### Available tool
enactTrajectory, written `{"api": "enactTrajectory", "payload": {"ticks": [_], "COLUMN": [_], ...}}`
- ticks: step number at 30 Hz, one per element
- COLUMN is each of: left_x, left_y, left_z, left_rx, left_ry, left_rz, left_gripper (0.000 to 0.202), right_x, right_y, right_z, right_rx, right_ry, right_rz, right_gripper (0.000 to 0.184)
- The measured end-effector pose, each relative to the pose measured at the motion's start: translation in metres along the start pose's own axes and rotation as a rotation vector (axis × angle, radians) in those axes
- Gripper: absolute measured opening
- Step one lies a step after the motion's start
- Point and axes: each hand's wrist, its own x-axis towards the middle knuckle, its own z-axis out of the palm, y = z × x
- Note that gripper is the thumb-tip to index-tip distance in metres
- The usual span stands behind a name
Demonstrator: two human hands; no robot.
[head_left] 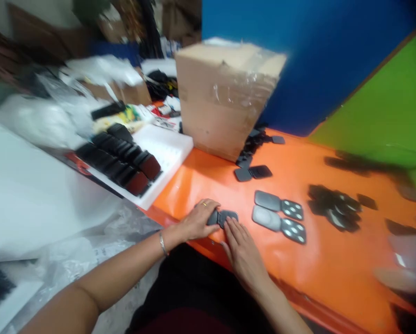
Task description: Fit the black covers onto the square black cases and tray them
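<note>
As left hand point(197, 222), right hand point(243, 253) touch one remote point(226, 216) | two remotes point(278, 204) point(278, 224) beside

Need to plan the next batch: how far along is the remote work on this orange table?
Done, it seems: two grey remotes lie side by side. In hand: the left hand grips a dark case piece, the right hand presses on it. Left: a pile of dark parts, more beside the cardboard box.

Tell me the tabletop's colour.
Glossy orange tabletop, best in the head view; the left hand grips a grey casing on it.
</note>
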Motion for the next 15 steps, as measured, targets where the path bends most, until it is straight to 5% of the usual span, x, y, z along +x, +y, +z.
{"api": "enactTrajectory", "payload": {"ticks": [6, 11, 13, 15], "left_x": [0.003, 0.004, 0.008, 0.013], "left_y": [-0.001, 0.0, 0.007, 0.015], "left_z": [-0.028, -0.034, -0.06, -0.107], "left_rx": [0.279, -0.043, -0.195, -0.282], "left_ry": [-0.148, -0.105, -0.022, 0.078], "left_rz": [-0.361, -0.406, -0.384, -0.312], "left_gripper": [0.071, 0.035, 0.02, 0.014], "right_x": [-0.001, -0.012, -0.017, -0.02], "right_y": [0.011, 0.008, 0.012, 0.018], "right_z": [0.019, 0.005, 0.001, 0.004], "right_rx": [0.045, 0.211, 0.241, 0.235], "right_ry": [0.212, 0.297, 0.365, 0.414], "right_rz": [-0.092, 0.061, 0.148, 0.176], "right_gripper": [0.043, 0.046, 0.045, 0.042]}}
